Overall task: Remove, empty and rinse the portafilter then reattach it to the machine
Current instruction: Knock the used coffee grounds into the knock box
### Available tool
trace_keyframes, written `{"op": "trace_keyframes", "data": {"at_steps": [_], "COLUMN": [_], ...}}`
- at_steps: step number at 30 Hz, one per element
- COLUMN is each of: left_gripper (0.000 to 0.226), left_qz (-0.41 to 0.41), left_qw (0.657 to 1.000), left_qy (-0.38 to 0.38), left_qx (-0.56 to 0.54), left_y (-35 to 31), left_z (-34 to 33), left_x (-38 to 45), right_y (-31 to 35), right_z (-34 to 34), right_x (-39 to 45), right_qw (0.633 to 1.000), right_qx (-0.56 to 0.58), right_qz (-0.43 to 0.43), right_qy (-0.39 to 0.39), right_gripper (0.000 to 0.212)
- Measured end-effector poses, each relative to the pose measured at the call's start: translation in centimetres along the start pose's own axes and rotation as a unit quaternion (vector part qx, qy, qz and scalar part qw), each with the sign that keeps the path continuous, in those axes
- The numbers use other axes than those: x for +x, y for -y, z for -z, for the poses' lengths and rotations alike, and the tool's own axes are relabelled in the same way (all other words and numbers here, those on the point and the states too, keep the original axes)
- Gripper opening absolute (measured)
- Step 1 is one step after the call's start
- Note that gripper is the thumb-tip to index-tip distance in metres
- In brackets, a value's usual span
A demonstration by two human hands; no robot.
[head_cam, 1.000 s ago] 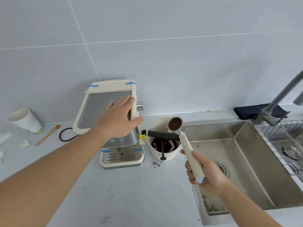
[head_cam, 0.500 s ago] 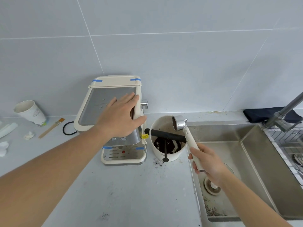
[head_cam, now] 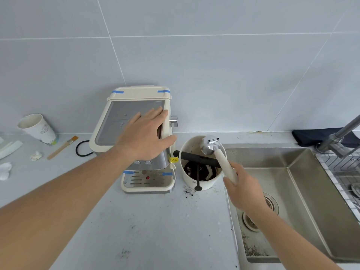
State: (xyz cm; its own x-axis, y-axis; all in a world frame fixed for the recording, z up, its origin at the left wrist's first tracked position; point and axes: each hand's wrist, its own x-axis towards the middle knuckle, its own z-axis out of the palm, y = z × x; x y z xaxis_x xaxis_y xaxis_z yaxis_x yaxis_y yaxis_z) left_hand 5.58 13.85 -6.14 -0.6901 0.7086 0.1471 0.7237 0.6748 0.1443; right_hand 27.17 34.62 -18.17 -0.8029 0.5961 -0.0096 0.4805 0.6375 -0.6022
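Note:
My right hand (head_cam: 243,189) grips the cream handle of the portafilter (head_cam: 211,146). Its metal head is turned face down over the white knock box (head_cam: 202,184), just above the black knock bar (head_cam: 196,158). Dark coffee grounds lie inside the box. The cream espresso machine (head_cam: 136,106) stands left of the box. My left hand (head_cam: 145,136) lies flat on the machine's top, fingers spread, thumb over the right edge. A steel sink (head_cam: 292,191) sits to the right, with grounds along its near edge.
A paper cup (head_cam: 37,128), a small brush (head_cam: 62,147), crumpled tissues (head_cam: 36,155) and a black cable loop (head_cam: 82,149) lie left of the machine. The faucet (head_cam: 342,136) and a dark cloth (head_cam: 311,136) are at the far right. Spilled grounds (head_cam: 188,190) dot the counter.
My right hand has rolled the portafilter from basket-up to face down and moved it over the knock box. My left hand stays on the machine.

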Motion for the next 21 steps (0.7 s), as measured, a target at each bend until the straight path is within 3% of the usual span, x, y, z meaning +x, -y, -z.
{"op": "trace_keyframes", "data": {"at_steps": [3,12,21], "left_gripper": [0.086,0.086,0.085], "left_qz": [0.001,0.004,0.003], "left_qw": [1.0,1.0,1.0], "left_qy": [0.001,0.004,0.001], "left_qx": [-0.002,-0.005,-0.012], "left_y": [0.0,-0.1,-0.2], "left_z": [0.1,0.2,0.3], "left_x": [0.0,-0.1,-0.2], "right_y": [0.2,1.0,1.0], "right_z": [0.2,0.4,-0.1], "right_x": [0.3,0.7,0.6], "right_qw": [0.998,0.996,0.998], "right_qx": [-0.058,-0.086,-0.058], "right_qz": [-0.007,0.005,0.016], "right_qy": [0.003,-0.01,-0.032], "right_gripper": [0.037,0.035,0.036]}}
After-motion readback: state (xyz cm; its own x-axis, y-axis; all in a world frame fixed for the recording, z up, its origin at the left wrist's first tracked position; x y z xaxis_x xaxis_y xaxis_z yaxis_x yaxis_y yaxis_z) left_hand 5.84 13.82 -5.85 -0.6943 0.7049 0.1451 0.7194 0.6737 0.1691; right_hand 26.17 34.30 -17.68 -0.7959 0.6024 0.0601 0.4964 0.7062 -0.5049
